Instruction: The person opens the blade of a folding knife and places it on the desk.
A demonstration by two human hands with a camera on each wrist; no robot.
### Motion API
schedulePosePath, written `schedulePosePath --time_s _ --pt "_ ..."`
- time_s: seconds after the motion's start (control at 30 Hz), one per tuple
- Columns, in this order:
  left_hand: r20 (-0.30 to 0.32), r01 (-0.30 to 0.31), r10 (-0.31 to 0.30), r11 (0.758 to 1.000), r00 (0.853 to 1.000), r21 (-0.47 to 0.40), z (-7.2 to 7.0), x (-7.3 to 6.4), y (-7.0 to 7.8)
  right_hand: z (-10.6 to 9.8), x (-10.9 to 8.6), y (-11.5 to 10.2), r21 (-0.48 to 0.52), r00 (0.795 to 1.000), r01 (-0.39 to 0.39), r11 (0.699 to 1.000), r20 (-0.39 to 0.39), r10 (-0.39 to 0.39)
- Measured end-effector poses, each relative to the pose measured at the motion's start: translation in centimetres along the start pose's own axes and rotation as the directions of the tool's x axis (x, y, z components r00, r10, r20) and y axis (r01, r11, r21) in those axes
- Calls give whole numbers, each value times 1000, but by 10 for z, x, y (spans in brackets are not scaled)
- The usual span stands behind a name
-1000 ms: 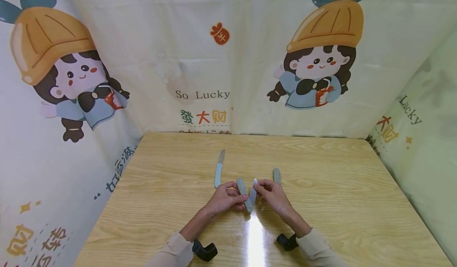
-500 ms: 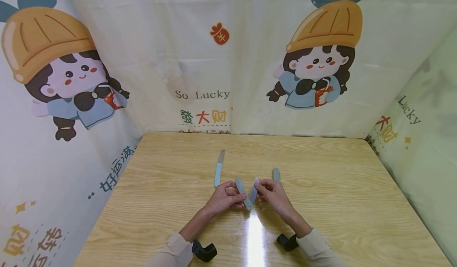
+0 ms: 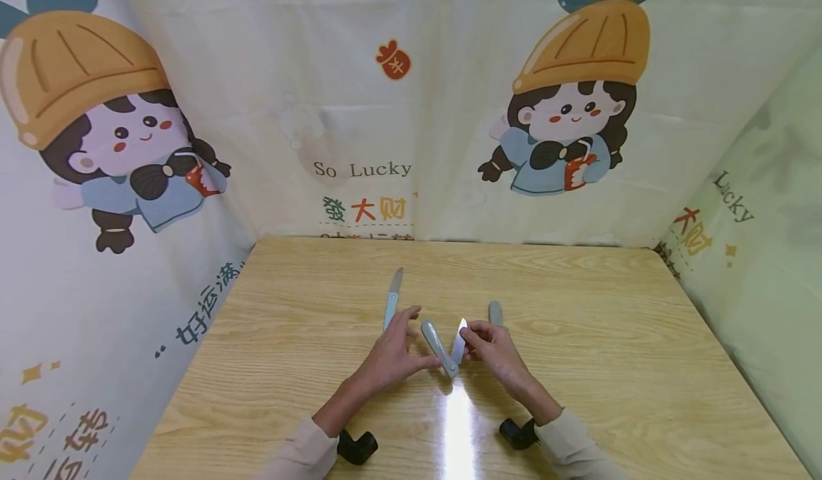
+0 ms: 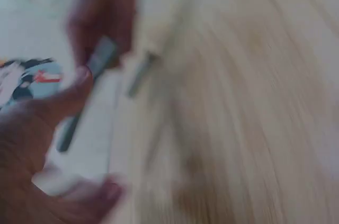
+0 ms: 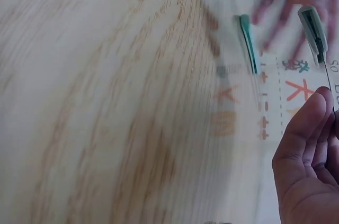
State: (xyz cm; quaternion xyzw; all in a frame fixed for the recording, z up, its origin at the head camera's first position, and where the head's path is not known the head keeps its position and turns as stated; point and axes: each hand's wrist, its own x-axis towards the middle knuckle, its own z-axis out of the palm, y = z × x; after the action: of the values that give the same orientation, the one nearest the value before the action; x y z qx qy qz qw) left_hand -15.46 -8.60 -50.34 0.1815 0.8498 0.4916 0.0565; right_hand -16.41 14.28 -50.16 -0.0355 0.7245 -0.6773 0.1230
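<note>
A folding knife (image 3: 437,343) with a grey-green handle is partly unfolded, its handle and blade forming a V. My right hand (image 3: 499,355) pinches the blade (image 3: 459,344) near its tip between thumb and fingers. My left hand (image 3: 393,357) has its fingers spread apart, with the thumb tip right at the handle near the pivot. In the right wrist view the handle (image 5: 313,30) stands out beyond my pinching fingers, its slot facing the camera. The left wrist view is blurred.
An opened light blue folding knife (image 3: 392,300) lies behind my left hand, its lower end hidden. A grey-green handle (image 3: 495,313) lies behind my right hand. The wooden table (image 3: 308,294) meets a printed curtain (image 3: 449,145) at the back.
My left hand has let go of the handle, spreading its fingers and drawing slightly left. My right hand keeps its pinch on the blade, and the V has opened a little wider.
</note>
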Motion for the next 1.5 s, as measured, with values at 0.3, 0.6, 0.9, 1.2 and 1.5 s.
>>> schedulePosePath --time_s 0.3,0.6,0.9,1.2,1.5 --pt "166 -571 630 521 759 635 -6 -1 -4 -1 -1 -2 -70 996 61 996 71 -56" --pt "123 -590 682 511 721 625 -6 -1 -4 1 -3 -5 -92 996 71 993 58 -65" --pt "83 -563 661 558 745 610 -6 -3 -6 3 -1 -4 -102 997 70 992 26 -67" --pt "44 -542 662 571 748 617 -6 -5 -10 3 -1 -4 -111 997 71 991 18 -69" --pt "-1 -542 673 596 739 592 -3 -5 -12 2 -1 -2 -151 999 46 987 -20 -50"
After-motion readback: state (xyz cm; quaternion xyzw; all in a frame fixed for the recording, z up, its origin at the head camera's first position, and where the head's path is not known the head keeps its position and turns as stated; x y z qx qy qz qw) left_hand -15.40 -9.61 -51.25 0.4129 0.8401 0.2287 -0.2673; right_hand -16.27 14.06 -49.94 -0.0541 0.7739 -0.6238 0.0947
